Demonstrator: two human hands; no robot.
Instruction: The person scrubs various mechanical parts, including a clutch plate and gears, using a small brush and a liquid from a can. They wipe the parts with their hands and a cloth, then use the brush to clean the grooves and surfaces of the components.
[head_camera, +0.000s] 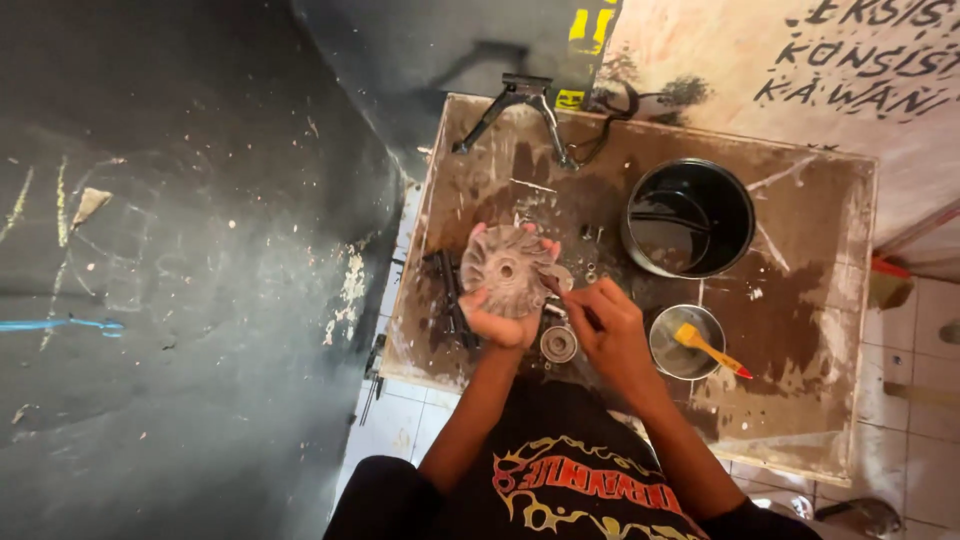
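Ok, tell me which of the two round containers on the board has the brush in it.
The small metal bowl beside the right hand: a yellow-handled brush rests in it. The larger black pot behind it holds none.

My left hand (497, 322) holds a round finned metal disc (506, 269) upright over the stained wooden table (800, 330). My right hand (612, 328) presses a thin tool (553, 285) against its right edge. Right of that sits a small bowl (684, 342) with a yellow brush (708, 347), a black pot (690, 217) farther off.

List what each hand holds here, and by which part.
The left hand holds a finned metal disc by its rim, fingers wrapped around the edge. The right hand pinches a thin tool near its rear end.
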